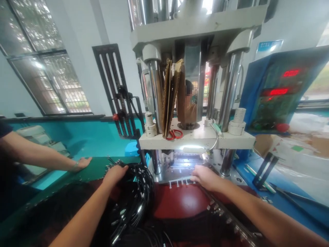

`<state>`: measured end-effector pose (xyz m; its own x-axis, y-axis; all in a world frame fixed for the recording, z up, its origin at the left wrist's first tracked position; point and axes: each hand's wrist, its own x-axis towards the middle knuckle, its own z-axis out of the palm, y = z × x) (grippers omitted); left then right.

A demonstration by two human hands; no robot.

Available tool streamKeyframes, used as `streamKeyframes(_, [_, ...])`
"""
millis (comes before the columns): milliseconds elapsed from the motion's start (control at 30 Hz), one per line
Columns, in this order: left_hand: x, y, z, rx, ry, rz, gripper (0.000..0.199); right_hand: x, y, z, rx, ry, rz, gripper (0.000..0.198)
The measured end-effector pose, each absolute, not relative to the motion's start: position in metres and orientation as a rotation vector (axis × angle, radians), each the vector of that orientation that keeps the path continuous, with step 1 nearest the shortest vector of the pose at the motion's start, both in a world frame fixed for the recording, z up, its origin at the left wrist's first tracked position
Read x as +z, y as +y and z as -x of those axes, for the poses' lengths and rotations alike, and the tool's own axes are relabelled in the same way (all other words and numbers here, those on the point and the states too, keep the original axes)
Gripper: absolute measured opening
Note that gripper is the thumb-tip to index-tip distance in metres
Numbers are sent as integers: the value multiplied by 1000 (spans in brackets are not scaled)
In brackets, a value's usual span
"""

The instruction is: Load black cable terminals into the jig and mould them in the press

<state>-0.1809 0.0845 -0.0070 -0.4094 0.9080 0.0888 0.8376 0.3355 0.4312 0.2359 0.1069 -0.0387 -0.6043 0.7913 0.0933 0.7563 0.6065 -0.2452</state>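
Note:
My left hand (pixel 116 174) is closed at the upper left of a coiled bundle of black cables (pixel 144 185) with small metal ends; its fingertips are partly hidden among them. With curled fingers, my right hand (pixel 205 177) grips the right end of a pale, comb-like plastic strip (pixel 181 181) with several short prongs. This strip lies level at the front edge of the press's lower metal plate (pixel 164 177), above a dark red work surface (pixel 177 202). Below my right forearm runs a dark bar (pixel 226 216) lined with small metal pieces.
A press with a white middle plate (pixel 231 139) and steel columns stands ahead. Red-handled scissors (pixel 174 134), cardboard pieces (pixel 171 96) and a lit lamp (pixel 192 150) are on it. A blue control box (pixel 277 92) stands right. Another person's hand (pixel 83 163) rests on the green surface at left.

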Motion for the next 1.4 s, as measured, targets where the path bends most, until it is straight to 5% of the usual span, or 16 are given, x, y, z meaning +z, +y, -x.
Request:
streamKeyframes(167, [18, 65, 166, 411, 2604, -1643, 56, -30, 109, -231, 273, -2713, 1246, 18])
streamKeyframes(267, [41, 42, 133, 447, 2605, -1851, 51, -22, 119, -222, 309, -2736, 1213, 20])
streamKeyframes(467, [44, 23, 64, 341, 1389, -2715, 30, -26, 143, -187, 285, -2809, 1113, 25])
streamKeyframes(733, [14, 43, 61, -22, 1627, -2667, 26, -34, 139, -178, 270, -2818, 1198, 19])
streamKeyframes(900, [9, 51, 33, -79, 1645, -2657, 20, -14, 125, -187, 282, -2705, 1269, 31])
streamKeyframes(1167, [-9, 62, 22, -111, 1683, -2577, 18, -8, 84, -189, 597, -2612, 1179, 18])
streamKeyframes(1400, [-13, 60, 28, -94, 1709, -2581, 18, 48, 23, -234, 553, -2221, 1235, 22])
